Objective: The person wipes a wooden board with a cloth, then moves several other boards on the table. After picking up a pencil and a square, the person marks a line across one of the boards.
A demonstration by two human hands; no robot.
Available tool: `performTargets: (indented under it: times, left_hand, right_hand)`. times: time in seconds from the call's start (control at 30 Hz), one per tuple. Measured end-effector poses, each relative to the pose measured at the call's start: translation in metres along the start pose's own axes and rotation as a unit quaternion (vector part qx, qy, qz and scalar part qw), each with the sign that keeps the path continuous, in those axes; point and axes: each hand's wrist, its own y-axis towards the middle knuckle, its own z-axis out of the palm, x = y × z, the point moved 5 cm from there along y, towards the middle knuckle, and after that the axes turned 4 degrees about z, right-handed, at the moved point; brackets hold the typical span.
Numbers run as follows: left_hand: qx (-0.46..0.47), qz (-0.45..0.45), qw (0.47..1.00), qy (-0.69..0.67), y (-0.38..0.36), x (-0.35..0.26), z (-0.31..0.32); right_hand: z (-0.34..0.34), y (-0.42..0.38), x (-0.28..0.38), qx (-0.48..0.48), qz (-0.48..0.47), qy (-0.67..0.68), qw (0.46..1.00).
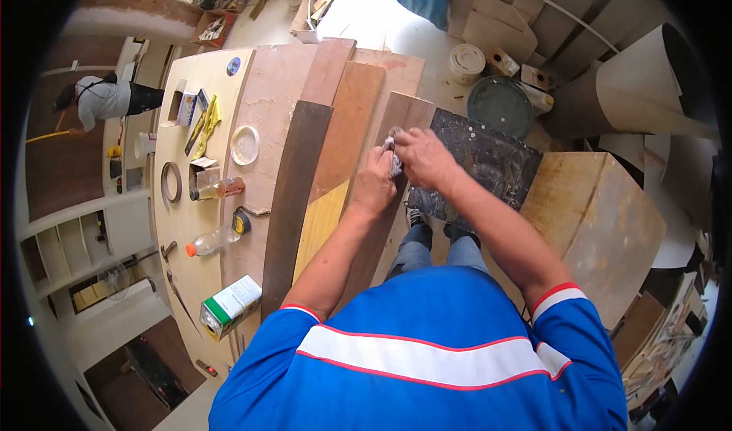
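Greyish-white and crumpled, a cloth-like bundle (396, 165) is pinched between the fingers of the left hand (374, 183) and right hand (428, 159), over the edge of the outermost plank (406, 110); contact with the wood is hidden. The step looks like working the bundle; the next move seems to call for a firm two-handed grip.
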Motion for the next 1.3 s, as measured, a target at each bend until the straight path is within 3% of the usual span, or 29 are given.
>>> performTargets:
  times: [0.07,0.17,0.3,0.43,0.57,0.77,0.93,1.0,1.1,1.2,1.3]
  left_hand:
    - [-0.013,0.013,0.999,-0.047,-0.006,0.001,-0.006]
    - [-0.055,0.012,0.994,-0.097,-0.022,0.0,-0.017]
    - [-0.07,-0.085,0.98,-0.168,-0.051,0.003,-0.021]
    - [-0.108,0.004,0.992,0.066,-0.101,0.004,-0.019]
    - [-0.071,-0.016,0.986,0.151,-0.161,0.013,0.0]
    - [-0.054,-0.067,0.984,0.155,-0.162,0.009,-0.007]
    - [-0.057,-0.071,0.985,0.149,-0.163,0.01,-0.012]
    - [-0.065,-0.055,0.986,0.141,-0.163,0.013,-0.009]
    - [-0.072,-0.029,0.989,0.125,-0.165,0.018,-0.006]
    - [-0.074,-0.033,0.992,0.101,-0.167,0.014,-0.009]
    - [-0.073,-0.042,0.992,0.094,-0.166,0.018,-0.011]
  right_hand:
    - [0.013,-0.014,0.013,0.034,0.026,0.032,0.999]
    - [0.009,-0.025,0.033,-0.047,0.062,0.098,0.992]
    - [0.003,-0.016,0.065,-0.084,0.07,0.106,0.988]
    - [0.016,-0.007,0.075,-0.02,0.051,0.005,0.998]
    - [0.031,0.008,0.051,-0.055,0.039,-0.047,0.997]
    - [0.014,0.071,-0.012,-0.129,0.029,-0.094,0.987]
    - [0.023,0.049,0.032,-0.096,0.073,-0.119,0.986]
    - [0.04,0.022,0.064,-0.115,0.028,-0.089,0.989]
    - [0.063,-0.001,0.079,-0.107,0.054,-0.061,0.991]
    - [0.051,0.02,0.046,-0.165,0.024,-0.099,0.981]
    - [0.026,0.067,-0.001,-0.178,0.078,-0.136,0.971]
